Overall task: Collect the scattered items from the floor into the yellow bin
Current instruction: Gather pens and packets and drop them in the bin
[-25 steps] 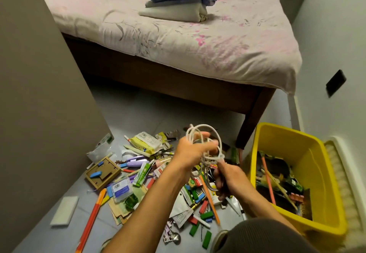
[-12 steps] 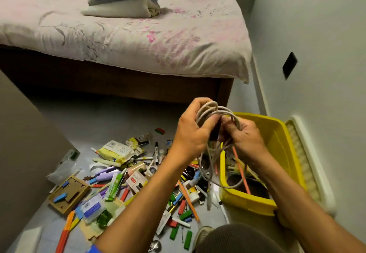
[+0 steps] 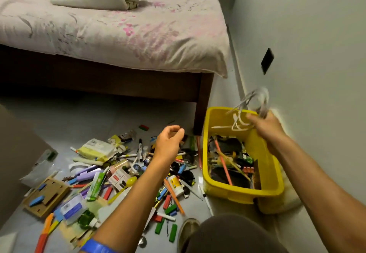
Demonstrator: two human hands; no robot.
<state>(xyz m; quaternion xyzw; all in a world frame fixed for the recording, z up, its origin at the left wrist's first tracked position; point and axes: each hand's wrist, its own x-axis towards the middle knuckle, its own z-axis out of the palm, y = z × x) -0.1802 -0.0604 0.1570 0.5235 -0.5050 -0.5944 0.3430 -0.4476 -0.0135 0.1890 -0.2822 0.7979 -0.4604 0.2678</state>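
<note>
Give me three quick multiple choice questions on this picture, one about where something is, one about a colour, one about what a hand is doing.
1. Where is the white cable?
A. On the bed
B. Above the bin
C. On the floor pile

2. What colour is the bin?
A. Yellow
B. Blue
C. Grey

3. What is the left hand doing?
A. Gripping a marker
B. Pressing the bin rim
C. Holding nothing

Answers: 1 B, the right hand holds the cable over the bin's far end. 2 A, its walls are yellow. 3 C, its fingers are loosely curled over the pile.
</note>
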